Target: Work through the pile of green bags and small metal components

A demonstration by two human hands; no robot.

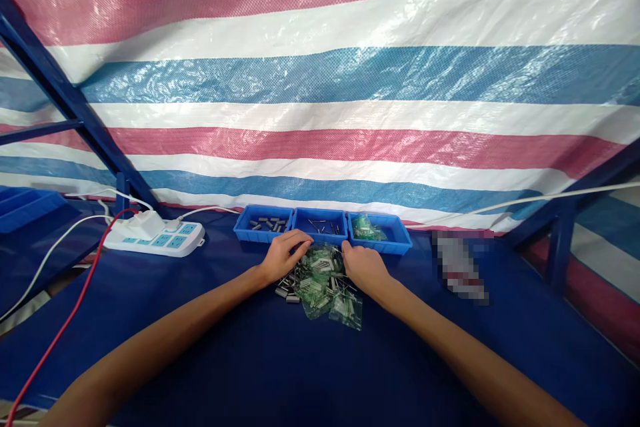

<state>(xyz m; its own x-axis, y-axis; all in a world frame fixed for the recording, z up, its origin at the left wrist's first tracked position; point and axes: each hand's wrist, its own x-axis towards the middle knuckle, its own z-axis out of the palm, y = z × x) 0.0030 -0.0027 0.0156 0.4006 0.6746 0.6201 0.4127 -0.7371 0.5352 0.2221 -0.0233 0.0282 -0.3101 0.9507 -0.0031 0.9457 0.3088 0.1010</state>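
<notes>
A pile of small clear-green plastic bags point(320, 283) holding metal parts lies on the blue table between my hands. Loose grey cylinders point(293, 298) and thin pins are scattered at its left side. My left hand point(284, 257) is at the pile's upper left, in front of the middle blue bin point(320, 235), thumb and fingertips drawn together. Across the pile, my right hand point(365, 267) is closed in a pinch near that bin's right front corner. Whatever either hand pinches is too small to make out.
The left bin point(263, 235) holds short grey cylinders, the middle one a few pins, the right bin point(395, 243) green bags. A white power strip point(170, 238) with cables and a red cord point(75, 313) occupies the left. A blurred item point(460, 267) lies right. Striped sheeting point(320, 133) hangs behind.
</notes>
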